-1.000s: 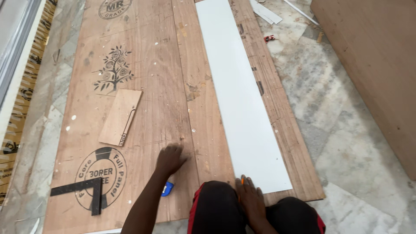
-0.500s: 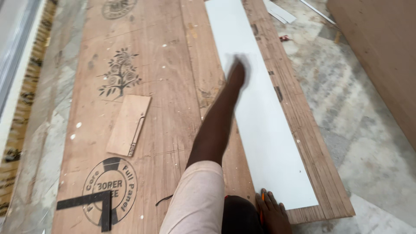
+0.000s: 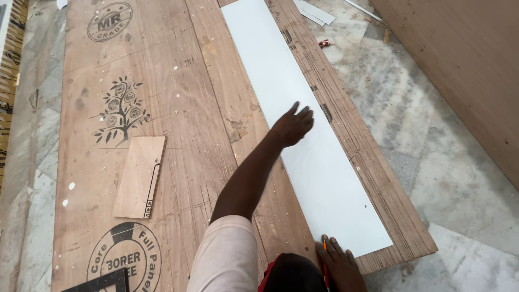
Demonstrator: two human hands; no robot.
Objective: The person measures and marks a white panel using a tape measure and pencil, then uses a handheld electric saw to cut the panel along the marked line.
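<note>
- I'm looking down on a big plywood sheet (image 3: 162,135) lying on the marble floor (image 3: 432,162), running from the bottom of the frame to the top.
- A long white strip (image 3: 303,130) lies on the sheet's right part, slanting from top centre down to lower right.
- Left hand (image 3: 292,127) is stretched out at frame centre, palm down, fingers spread and flat on the strip's left edge area; its grip closes on nothing.
- Right hand (image 3: 340,265) sits at the bottom edge, pressed on the strip's near left corner, fingers laid together.
- An orange pencil (image 3: 325,254) shows between those fingers, so that grip is pinched on the pencil.
- Small wood offcut (image 3: 140,176) rests flat at centre left, below a printed tree mark, well apart from both hands.
- A black square tool (image 3: 102,282) pokes in at lower left, partly cut off by the frame.
- Upper right: a second brown board (image 3: 465,65) stands beside the floor.
- Top of frame, right of the strip: pale scrap strips (image 3: 313,12) and a small red bit (image 3: 324,43) on the floor.
</note>
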